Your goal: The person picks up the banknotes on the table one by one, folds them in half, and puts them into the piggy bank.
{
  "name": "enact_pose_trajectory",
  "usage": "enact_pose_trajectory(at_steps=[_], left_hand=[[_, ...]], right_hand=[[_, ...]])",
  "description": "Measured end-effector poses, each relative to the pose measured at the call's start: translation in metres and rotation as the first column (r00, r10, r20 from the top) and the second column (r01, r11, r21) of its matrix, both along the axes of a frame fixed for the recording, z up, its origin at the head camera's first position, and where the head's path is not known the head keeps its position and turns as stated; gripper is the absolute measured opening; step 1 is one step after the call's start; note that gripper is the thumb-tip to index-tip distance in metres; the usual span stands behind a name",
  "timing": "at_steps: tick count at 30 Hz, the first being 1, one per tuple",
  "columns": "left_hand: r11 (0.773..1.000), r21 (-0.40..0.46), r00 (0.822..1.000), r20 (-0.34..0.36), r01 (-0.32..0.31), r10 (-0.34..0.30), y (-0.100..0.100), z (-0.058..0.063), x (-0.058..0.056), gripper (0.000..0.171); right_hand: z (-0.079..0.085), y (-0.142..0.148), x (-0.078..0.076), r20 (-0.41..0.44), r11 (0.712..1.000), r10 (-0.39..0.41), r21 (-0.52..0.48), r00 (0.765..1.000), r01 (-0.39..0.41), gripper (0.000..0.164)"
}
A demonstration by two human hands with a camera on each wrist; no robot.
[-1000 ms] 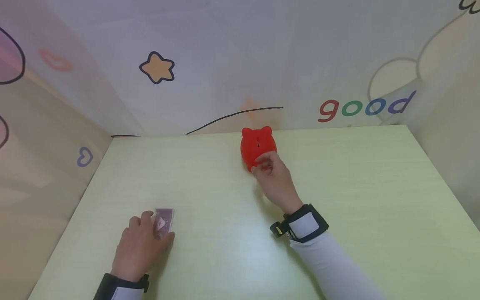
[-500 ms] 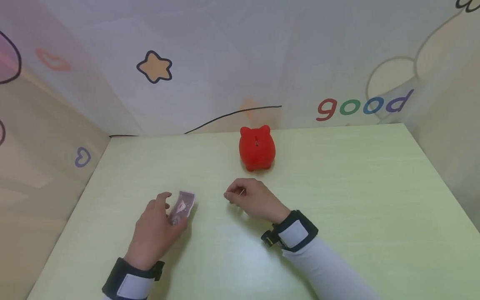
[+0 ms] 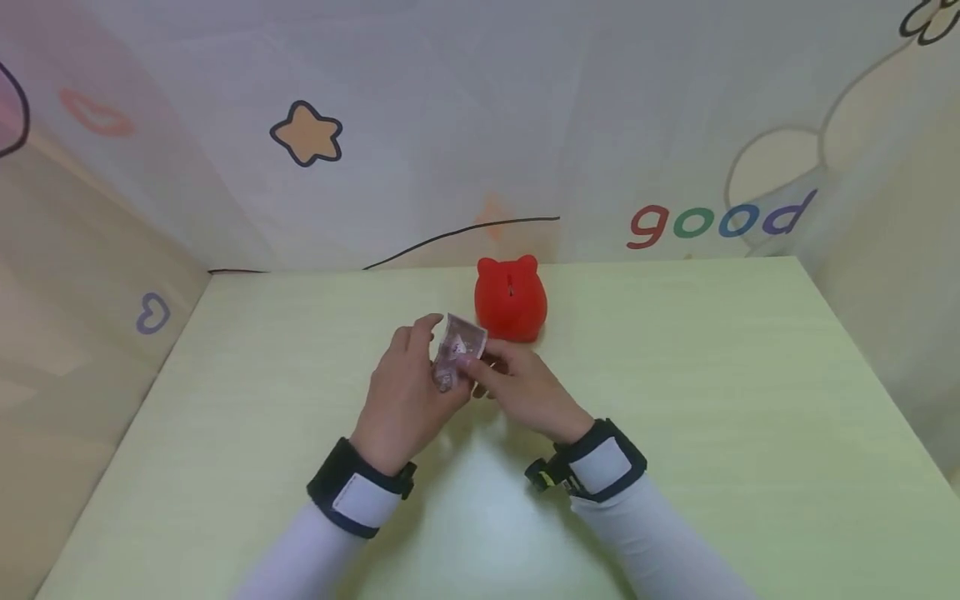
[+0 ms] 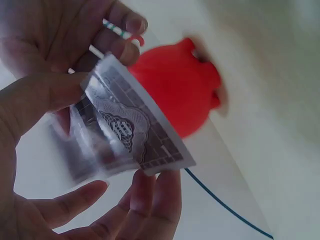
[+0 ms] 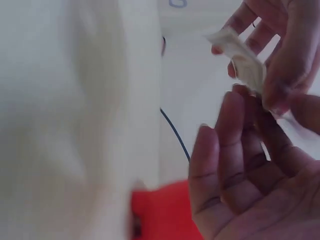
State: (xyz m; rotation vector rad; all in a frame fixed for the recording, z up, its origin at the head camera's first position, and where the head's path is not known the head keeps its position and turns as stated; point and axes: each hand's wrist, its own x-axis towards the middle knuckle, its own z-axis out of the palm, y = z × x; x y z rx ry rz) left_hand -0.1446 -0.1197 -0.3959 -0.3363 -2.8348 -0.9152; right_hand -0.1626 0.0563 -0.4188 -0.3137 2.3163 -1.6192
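Note:
Both hands meet in front of the red piggy bank (image 3: 511,298), which has two ears and a slot along its top. A small purplish banknote (image 3: 459,343), slightly bent, is between the hands above the table. My left hand (image 3: 408,392) holds it from the left, with fingertips at its edge in the left wrist view. From the other side, my right hand (image 3: 528,387) pinches the note's right edge, thumb on the printed face. In the right wrist view the note (image 5: 245,62) appears nearly edge-on, and its contact with the right fingertips is partly hidden.
The pale green tabletop (image 3: 712,392) meets a printed cloth backdrop (image 3: 420,108) just behind the piggy bank. A cloth side wall (image 3: 90,350) rises on the left. Dark bands with white patches circle both wrists.
The left hand has lifted the banknote and carried it right and up to the piggy bank. My right hand has left the piggy bank, moved down, and now grips the note too.

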Motion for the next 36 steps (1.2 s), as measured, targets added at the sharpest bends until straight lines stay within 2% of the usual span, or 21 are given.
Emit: enact_pose_trajectory(at_steps=[4,6,8,10,14,16,17,19,22,26,32,36], left_hand=[[0.998,0.034,0.998,-0.040,0.046,-0.044,0.024,0.002,-0.010,0.085],[0.994,0.088,0.997,-0.016,0.070,-0.069,0.031,0.004,-0.014,0.082],[0.977,0.183,0.992,0.038,0.114,-0.123,0.036,0.004,-0.020,0.075],[0.940,0.301,0.972,0.115,0.160,-0.202,0.041,0.003,-0.027,0.066],[0.849,0.489,0.903,0.245,0.199,-0.353,0.052,-0.005,-0.042,0.051],[0.825,0.533,0.881,0.280,0.187,-0.381,0.057,-0.008,-0.048,0.045],[0.819,0.545,0.876,0.289,0.180,-0.385,0.060,-0.009,-0.051,0.042],[0.810,0.563,0.876,0.292,0.167,-0.384,0.062,-0.010,-0.055,0.037],[0.806,0.574,0.885,0.292,0.141,-0.363,0.064,-0.010,-0.058,0.032],[0.793,0.598,0.888,0.295,0.116,-0.352,0.064,-0.008,-0.060,0.031],[0.785,0.602,0.878,0.287,0.147,-0.384,0.064,-0.004,-0.062,0.031],[0.770,0.619,0.872,0.281,0.154,-0.400,0.063,-0.002,-0.065,0.028]], right_hand=[[0.004,0.019,-0.006,-0.067,0.997,-0.071,-0.028,0.995,0.070,0.032],[0.007,0.029,-0.010,-0.087,0.994,-0.103,-0.039,0.991,0.100,0.033],[0.008,0.040,-0.015,-0.094,0.989,-0.142,-0.047,0.985,0.138,0.031],[0.009,0.051,-0.020,-0.094,0.984,-0.178,-0.048,0.980,0.174,0.031],[0.010,0.072,-0.029,-0.109,0.972,-0.233,-0.008,0.966,0.234,0.028],[0.010,0.079,-0.032,-0.104,0.968,-0.247,0.013,0.963,0.250,0.029],[0.009,0.082,-0.033,-0.096,0.967,-0.251,0.020,0.963,0.254,0.030],[0.008,0.085,-0.034,-0.072,0.966,-0.254,0.020,0.964,0.256,0.032],[0.008,0.087,-0.033,-0.045,0.965,-0.261,0.019,0.964,0.262,0.033],[0.011,0.088,-0.031,-0.058,0.963,-0.268,0.016,0.962,0.270,0.032],[0.015,0.090,-0.028,-0.092,0.953,-0.298,0.024,0.950,0.301,0.030],[0.019,0.092,-0.027,-0.131,0.949,-0.310,0.017,0.942,0.315,0.030]])
